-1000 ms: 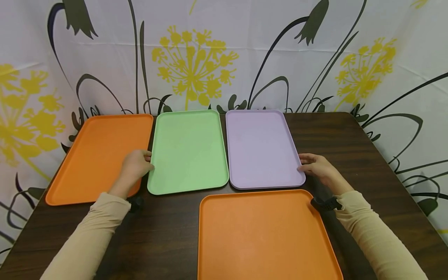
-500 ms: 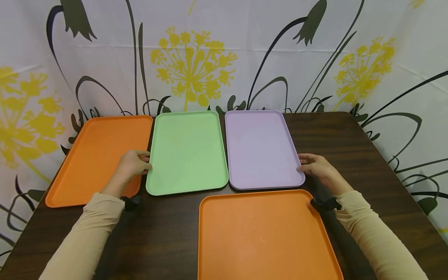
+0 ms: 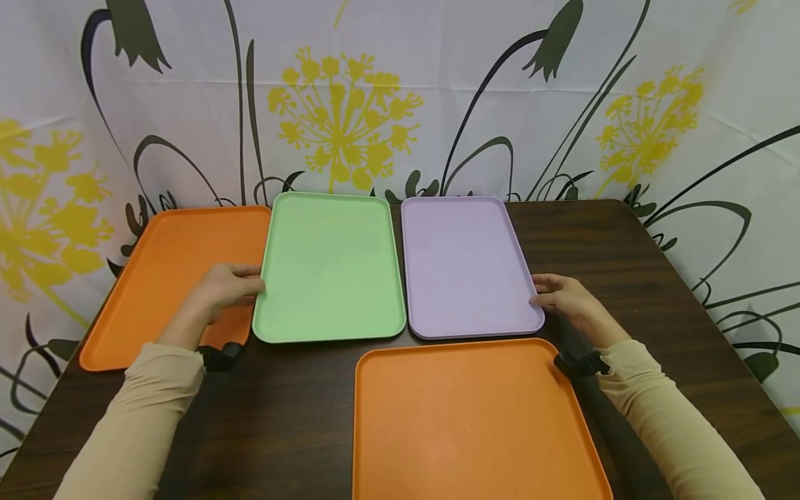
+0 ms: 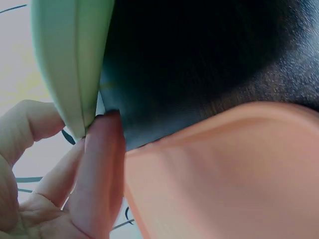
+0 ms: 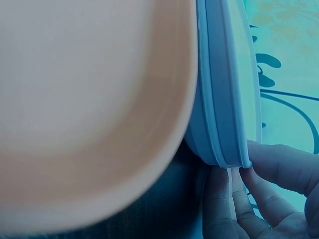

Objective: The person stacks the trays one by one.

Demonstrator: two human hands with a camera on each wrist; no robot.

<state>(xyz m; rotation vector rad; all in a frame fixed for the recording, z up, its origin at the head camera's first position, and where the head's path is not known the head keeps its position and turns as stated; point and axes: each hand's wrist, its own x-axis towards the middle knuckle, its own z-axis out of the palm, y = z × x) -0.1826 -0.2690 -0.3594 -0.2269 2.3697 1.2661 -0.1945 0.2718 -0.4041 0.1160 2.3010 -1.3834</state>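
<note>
In the head view my left hand holds the left edge of a light green tray. That tray is raised on its held side and its left edge overlaps the orange tray beside it. The left wrist view shows the thumb on one side of the green rim and the fingers on the other. My right hand holds the right edge of a lilac tray lying flat. Its thumb is at the rim in the right wrist view, with fingers below the layered, bluish-looking edge.
One orange tray lies at the back left, partly behind my left forearm. A larger orange tray lies in front of the lilac one. All are on a dark wooden table against a flower-printed cloth.
My left hand has moved left, and the green tray has come with it, rising slightly at its left side. The right hand and the lilac tray have stayed in place.
</note>
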